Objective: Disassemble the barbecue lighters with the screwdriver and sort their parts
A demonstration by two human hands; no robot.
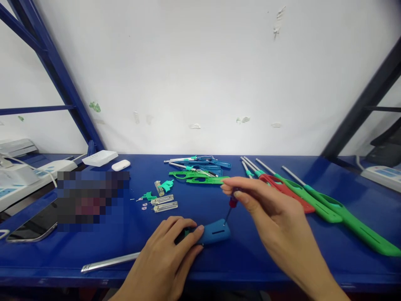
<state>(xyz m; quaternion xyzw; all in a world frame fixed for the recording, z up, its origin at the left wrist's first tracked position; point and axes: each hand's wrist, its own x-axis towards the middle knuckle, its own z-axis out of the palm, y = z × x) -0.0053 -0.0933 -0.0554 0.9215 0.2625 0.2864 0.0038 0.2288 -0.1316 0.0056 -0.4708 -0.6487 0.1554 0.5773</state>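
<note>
A blue long-necked lighter (215,235) lies on the blue table, its silver barrel pointing left. My left hand (167,251) is wrapped over the lighter's middle and presses it down, hiding part of its trigger area. Between the fingers and thumb of my right hand (272,211) is a small red-handled screwdriver (232,201). The shaft slants down, and its tip meets a small hole near the lighter handle's right end. Clear fuel tanks (166,206) and teal plastic pieces (167,185) are spread just beyond my left hand.
Opened green shells (206,180) and blue shells (222,164) with metal tubes lie farther back. Red (293,194) and green lighters (357,221) are at right. A phone (34,221), white earbud case (120,165) and power strip (59,168) sit left; a wall stands behind.
</note>
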